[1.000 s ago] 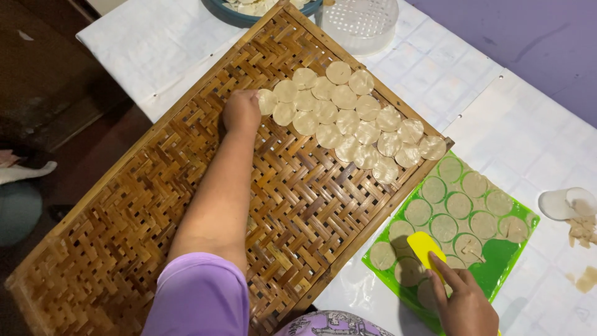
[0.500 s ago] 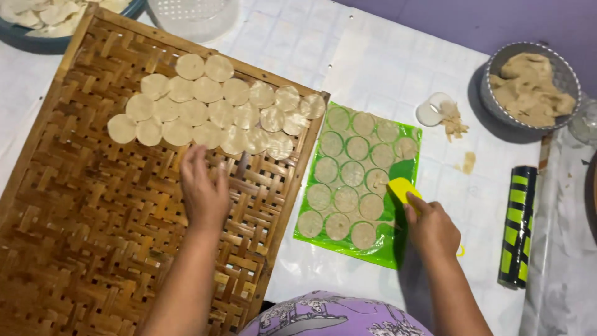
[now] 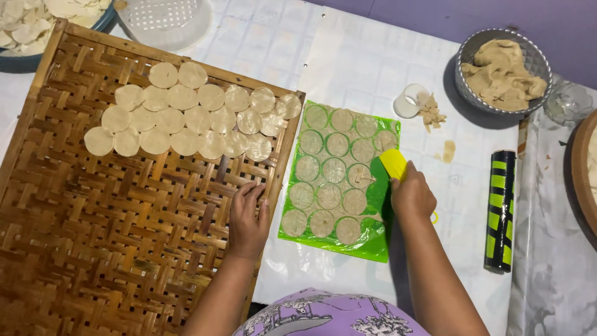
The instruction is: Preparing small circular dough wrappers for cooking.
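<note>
On the woven bamboo tray (image 3: 93, 249), the left hand (image 3: 247, 218) lies flat with fingers spread. Beside it, the right hand (image 3: 411, 196) grips a yellow scraper (image 3: 393, 163) touching the green sheet (image 3: 373, 242) of cut dough circles (image 3: 329, 195). Farther off, more dough rounds (image 3: 186, 118) cover the tray's top.

white-covered table (image 3: 373, 56), crowded with dough work

laid directly on it: woven bamboo tray (image 3: 93, 249), green plastic sheet (image 3: 373, 246), metal bowl of dough (image 3: 502, 71), black-and-yellow striped roll (image 3: 500, 211), small white ring cutter (image 3: 410, 101), clear glass (image 3: 569, 102).
</note>
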